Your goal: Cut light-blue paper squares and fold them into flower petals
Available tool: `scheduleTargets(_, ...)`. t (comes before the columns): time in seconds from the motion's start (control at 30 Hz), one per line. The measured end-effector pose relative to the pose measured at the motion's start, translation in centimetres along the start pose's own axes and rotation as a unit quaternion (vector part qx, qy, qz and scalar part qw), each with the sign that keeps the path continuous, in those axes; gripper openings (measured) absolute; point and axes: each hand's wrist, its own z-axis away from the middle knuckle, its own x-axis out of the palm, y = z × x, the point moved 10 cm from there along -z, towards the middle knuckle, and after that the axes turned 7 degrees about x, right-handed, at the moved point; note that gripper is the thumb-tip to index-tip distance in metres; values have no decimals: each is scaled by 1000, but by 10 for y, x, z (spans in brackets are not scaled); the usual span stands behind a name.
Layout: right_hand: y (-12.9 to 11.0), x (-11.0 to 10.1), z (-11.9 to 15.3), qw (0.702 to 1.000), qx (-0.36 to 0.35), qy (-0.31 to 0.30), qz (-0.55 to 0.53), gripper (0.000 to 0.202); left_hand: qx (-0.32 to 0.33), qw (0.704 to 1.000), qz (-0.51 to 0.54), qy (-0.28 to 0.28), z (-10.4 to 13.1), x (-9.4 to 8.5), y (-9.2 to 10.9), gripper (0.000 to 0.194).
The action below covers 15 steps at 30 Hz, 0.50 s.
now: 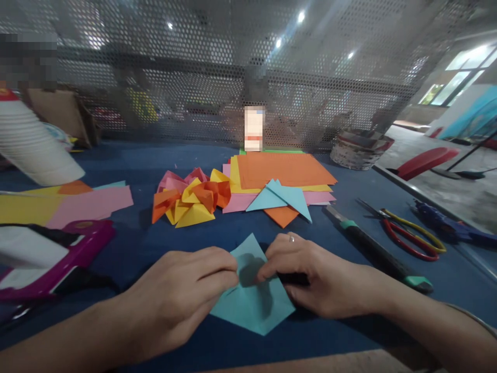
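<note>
I pin the teal paper square (252, 295) flat against the tabletop (155, 248), left hand (182, 295) and right hand (310, 277) fingers pinching its middle fold so the crease stays sharp.

Two bare forearms enter from the lower edge, with no sleeves in view. Left hand (182, 290): no ring, watch or band visible; knuckles rounded, fingertips hidden from the camera. Right hand (310, 274): a thin pale metal ring (291, 239) sits on one finger, on the knuckle side. A thin curved grey band shows at the right forearm, toward the elbow from the ring
</note>
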Motion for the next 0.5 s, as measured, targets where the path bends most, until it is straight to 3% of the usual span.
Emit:
scheduleTargets(0.07, 1, -5, 0, 997, -11, 51, 64, 18, 0, 999, -4, 45, 0, -9, 3, 32)
scheduleTargets(0.13, 1, -9, 2, 985, -13, 104, 134, 20, 1, 996, -14, 86, 0, -17, 6, 30)
scheduleTargets(0.23, -3, -9, 4, 971, -14, 135, 199, 23, 10, 997, -16, 72, -2, -15, 9, 28)
scheduleTargets(0.37, -12, -6, 6, 971, -27, 120, 207, 19, 8, 999, -12, 37, -3, -9, 7, 27)
scheduleTargets(0.5, -14, 2, 4, 990, -50, 39, 127, 16, 11, 999, 0, 39, -4, -12, 12, 26)
